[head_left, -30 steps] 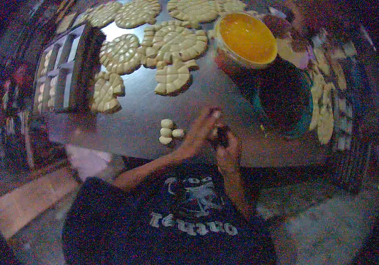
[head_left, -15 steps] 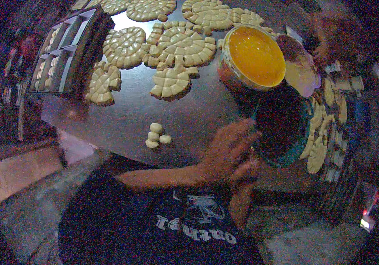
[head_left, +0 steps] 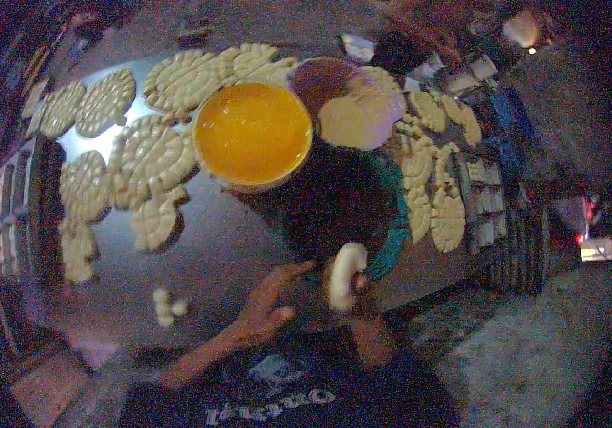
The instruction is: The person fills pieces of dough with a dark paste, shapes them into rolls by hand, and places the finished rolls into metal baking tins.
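"Looking at that bent, white dough piece (head_left: 347, 274), where is it?"

"Gripped in the right hand (head_left: 361, 305), by the near rim of the dark teal basin (head_left: 391, 250)."

"What could go wrong?"

"It looks soft and smooth, so a hard squeeze could squash it. A loose grip could drop it."

"And the left hand (head_left: 267, 310)?"

"Fingers spread, nothing showing in it. Small, round dough balls (head_left: 164, 308) sit further left on the smooth grey table (head_left: 210, 264)."

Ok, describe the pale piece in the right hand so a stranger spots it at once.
Find the teal-rimmed dark bowl, nearer than the orange-filled tub. By its near edge, the right hand holds a pale, curved piece. Unlike the small pale balls on the table, it is long, bent and held up.
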A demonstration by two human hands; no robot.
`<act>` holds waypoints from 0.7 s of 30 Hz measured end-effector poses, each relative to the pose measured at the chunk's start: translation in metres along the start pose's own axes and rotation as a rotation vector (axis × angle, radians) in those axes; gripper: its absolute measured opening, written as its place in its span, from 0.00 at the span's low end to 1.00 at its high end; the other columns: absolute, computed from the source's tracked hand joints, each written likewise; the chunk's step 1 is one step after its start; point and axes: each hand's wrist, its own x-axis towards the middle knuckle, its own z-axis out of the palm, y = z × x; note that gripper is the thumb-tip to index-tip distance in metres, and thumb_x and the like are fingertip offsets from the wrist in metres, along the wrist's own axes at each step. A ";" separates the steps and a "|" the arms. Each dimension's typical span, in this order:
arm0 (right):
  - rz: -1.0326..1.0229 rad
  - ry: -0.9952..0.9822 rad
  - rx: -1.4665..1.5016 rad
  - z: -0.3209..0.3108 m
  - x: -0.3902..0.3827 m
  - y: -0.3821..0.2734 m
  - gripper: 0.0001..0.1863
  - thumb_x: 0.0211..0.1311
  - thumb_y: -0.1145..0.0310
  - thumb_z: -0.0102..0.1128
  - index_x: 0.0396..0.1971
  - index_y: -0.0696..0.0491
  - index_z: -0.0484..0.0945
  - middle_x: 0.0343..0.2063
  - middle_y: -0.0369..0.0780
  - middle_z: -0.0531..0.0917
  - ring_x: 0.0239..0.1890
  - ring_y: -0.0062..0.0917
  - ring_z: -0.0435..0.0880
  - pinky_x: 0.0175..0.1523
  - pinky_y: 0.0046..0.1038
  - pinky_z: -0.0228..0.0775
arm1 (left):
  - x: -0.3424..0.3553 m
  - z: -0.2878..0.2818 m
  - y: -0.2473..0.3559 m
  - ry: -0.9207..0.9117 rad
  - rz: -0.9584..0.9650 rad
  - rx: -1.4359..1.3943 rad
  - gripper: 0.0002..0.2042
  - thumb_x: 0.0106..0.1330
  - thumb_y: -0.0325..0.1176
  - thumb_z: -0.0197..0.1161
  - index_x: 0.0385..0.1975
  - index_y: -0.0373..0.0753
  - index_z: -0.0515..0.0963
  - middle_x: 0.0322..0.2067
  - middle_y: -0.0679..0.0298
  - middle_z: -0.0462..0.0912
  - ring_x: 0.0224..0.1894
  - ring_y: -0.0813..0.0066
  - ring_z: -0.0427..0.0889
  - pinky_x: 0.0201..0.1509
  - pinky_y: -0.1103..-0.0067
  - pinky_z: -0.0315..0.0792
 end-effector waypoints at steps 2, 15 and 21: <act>-0.080 0.050 -0.134 -0.040 0.075 -0.024 0.27 0.61 0.74 0.64 0.61 0.55 0.69 0.55 0.39 0.77 0.55 0.29 0.77 0.60 0.34 0.72 | 0.004 -0.036 -0.005 -0.044 -0.151 0.076 0.27 0.66 0.52 0.59 0.58 0.37 0.73 0.58 0.53 0.75 0.60 0.55 0.74 0.63 0.64 0.67; 0.349 -0.691 -0.892 -0.133 0.410 0.131 0.28 0.62 0.75 0.63 0.62 0.54 0.68 0.57 0.40 0.76 0.57 0.30 0.77 0.60 0.35 0.73 | -0.056 -0.134 -0.005 1.152 -0.760 -0.013 0.14 0.69 0.40 0.62 0.49 0.41 0.77 0.44 0.63 0.83 0.48 0.69 0.80 0.49 0.75 0.74; 0.404 -0.821 -0.876 -0.122 0.419 0.148 0.28 0.62 0.76 0.62 0.63 0.53 0.67 0.58 0.40 0.75 0.57 0.30 0.76 0.59 0.35 0.73 | -0.057 -0.126 0.001 1.185 -0.776 -0.024 0.14 0.69 0.40 0.62 0.49 0.41 0.77 0.44 0.63 0.82 0.47 0.70 0.79 0.47 0.75 0.74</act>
